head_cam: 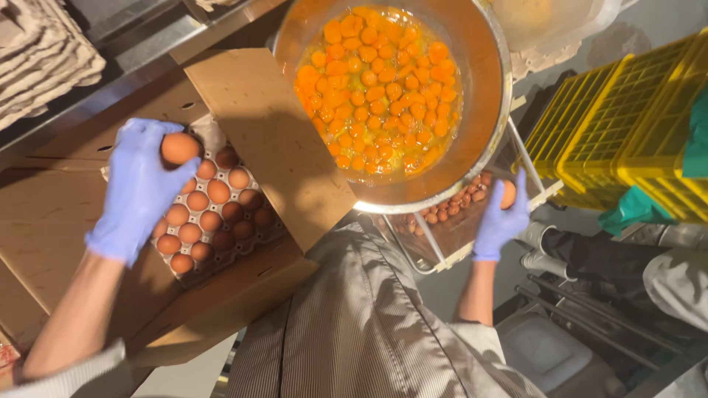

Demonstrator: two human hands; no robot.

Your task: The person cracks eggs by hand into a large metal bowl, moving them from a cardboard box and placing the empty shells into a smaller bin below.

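My left hand (136, 188), in a blue glove, grips a brown egg (179, 147) above a tray of several brown eggs (210, 214) inside an open cardboard box (243, 287). My right hand (503, 217), also gloved in blue, holds another brown egg (508, 193) beside the rim of a large metal bowl (483, 140). The bowl holds several orange yolks (380, 81) in raw egg white. Under the bowl sits a clear container with broken eggshells (450, 210).
Stacked grey egg cartons (40, 55) lie at the top left. Yellow plastic crates (634, 125) stand on the right, with a teal cloth (630, 210) hanging off them. A white bin (549, 350) sits on the floor below.
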